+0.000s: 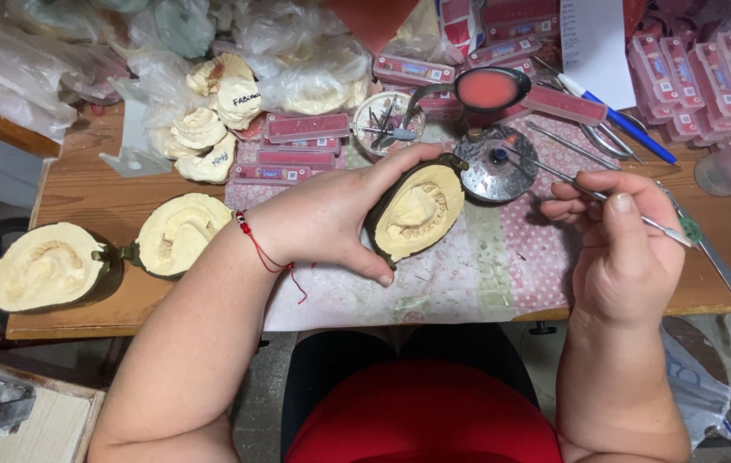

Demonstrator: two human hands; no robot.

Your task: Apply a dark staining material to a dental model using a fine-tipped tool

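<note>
Holding item one: left hand [331, 214], grip closed around a dark oval metal flask half filled with cream plaster [415, 213], thumb under its near edge, fingers over the far rim; a row of tooth shapes shows in the plaster face, which is tilted toward the camera. A red string bracelet [258, 244] sits at the wrist.

Item two: right hand [619, 244], grip closed on a thin metal dental instrument [593, 193], pinched between thumb and fingers; its tip reaches out beyond the fingers toward a round shiny metal dish [496, 165] (contact cannot be told).

Beneath both grips: a pink dotted cloth [477, 274] laid on the wooden desk [99, 197].

Outward of the left grip, past the forearm: two more plaster-filled flask halves [178, 233], [48, 267], lying face up on the desk.

Beyond the grips, farther from the person: loose cream plaster jaw casts [211, 129], flat pink boxes [305, 129], a ladle of pink wax [487, 88], a round clear container of small tools [387, 120], crumpled clear plastic bags [297, 51].

Beyond the right grip: a blue pen [631, 129].
</note>
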